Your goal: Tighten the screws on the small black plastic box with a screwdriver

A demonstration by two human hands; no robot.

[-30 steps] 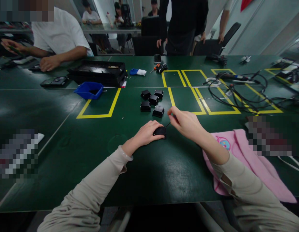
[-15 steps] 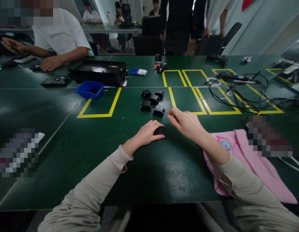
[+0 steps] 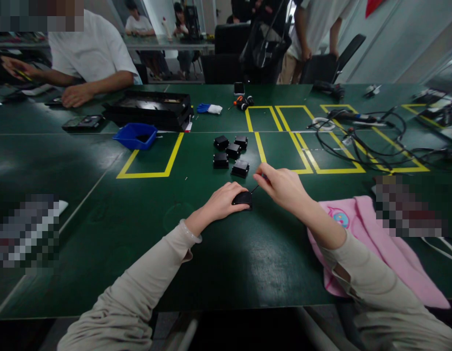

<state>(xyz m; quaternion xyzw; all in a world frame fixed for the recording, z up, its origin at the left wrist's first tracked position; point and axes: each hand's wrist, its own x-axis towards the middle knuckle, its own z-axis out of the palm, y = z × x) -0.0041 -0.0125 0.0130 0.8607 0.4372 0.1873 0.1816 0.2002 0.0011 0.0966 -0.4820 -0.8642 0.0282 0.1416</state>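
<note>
A small black box (image 3: 243, 198), matte and rounded at its corners, lies flat on the smooth dark-green table (image 3: 226, 263), near the middle. The left hand (image 3: 222, 201) presses down over its left side, fingers curled onto the top. The right hand (image 3: 280, 185) pinches a thin dark tool (image 3: 254, 188), its tip slanting down to the box's far right corner. Just beyond sit five more black boxes (image 3: 231, 153) between yellow tape lines (image 3: 260, 147). A soft pink cloth (image 3: 375, 248) lies to the right, under the right sleeve.
</note>
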